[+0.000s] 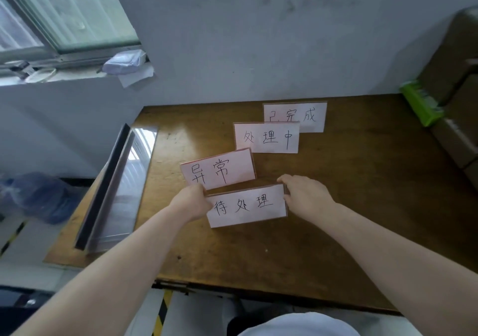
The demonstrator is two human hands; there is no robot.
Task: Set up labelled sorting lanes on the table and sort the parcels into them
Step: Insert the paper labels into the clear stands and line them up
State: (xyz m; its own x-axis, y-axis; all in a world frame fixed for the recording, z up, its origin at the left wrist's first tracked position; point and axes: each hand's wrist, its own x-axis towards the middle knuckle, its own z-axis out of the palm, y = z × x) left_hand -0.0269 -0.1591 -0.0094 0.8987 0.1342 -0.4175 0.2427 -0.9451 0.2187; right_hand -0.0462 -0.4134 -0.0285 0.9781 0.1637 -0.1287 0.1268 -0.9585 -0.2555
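The person held the 待处理 card [247,205] by its 2 short ends — the left hand [192,201] curled round the left end, the right hand [305,196] pinching the right end between thumb and fingers. The card sat about midway across the desk [349,219] and was the nearest of the 4 labels to the front edge. Behind it the 异常 card [218,171], the 处理中 card [267,137] and the 已完成 card [297,114] ran in a crowded diagonal towards the far edge. Each overlapped the next in this view; whether they touched could not be told.

The step in hand looked like placing this label. To do it well the person would want to carry the card clear of the 异常 card just behind the left hand. It should then be set square to a desk edge, writing facing the front, with open board left beside it for a lane. The other 3 would need spreading too — bunched as they were, no lane had room for parcels. The cardboard boxes [460,97] stacked past the right edge, probably the parcels, lay untouched.
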